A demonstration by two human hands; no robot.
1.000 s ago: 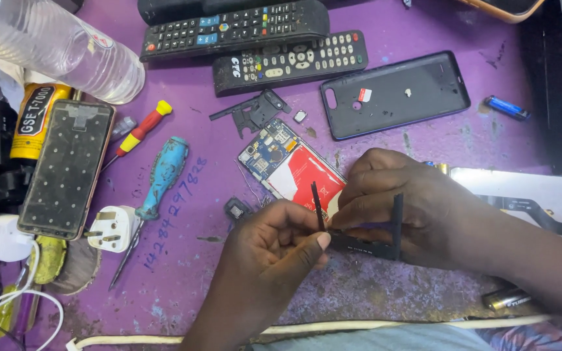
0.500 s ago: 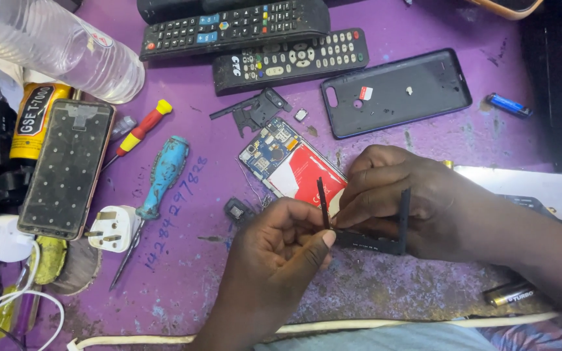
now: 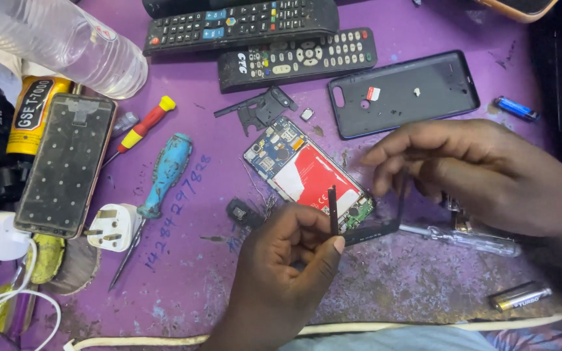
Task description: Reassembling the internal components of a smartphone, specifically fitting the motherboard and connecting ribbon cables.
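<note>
Head view: left hand (image 3: pixel 281 266) pinches a thin black L-shaped frame strip (image 3: pixel 359 224) (long axis toward three o'clock); right hand (image 3: pixel 463 172) grips its far upright above the purple worktop (image 3: pixel 385 286).

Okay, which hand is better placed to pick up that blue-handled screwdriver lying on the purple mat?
Probably the left hand: the blue-handled screwdriver lies on its side, while the right hand hovers farther off. Both pinch a thin black frame.

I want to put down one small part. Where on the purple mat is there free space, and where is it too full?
Bare mat lies below the blue screwdriver and right of the white plug, down to the white cable. Another patch lies between the left hand and the battery. It is crowded around the opened phone, remotes and left edge.
</note>
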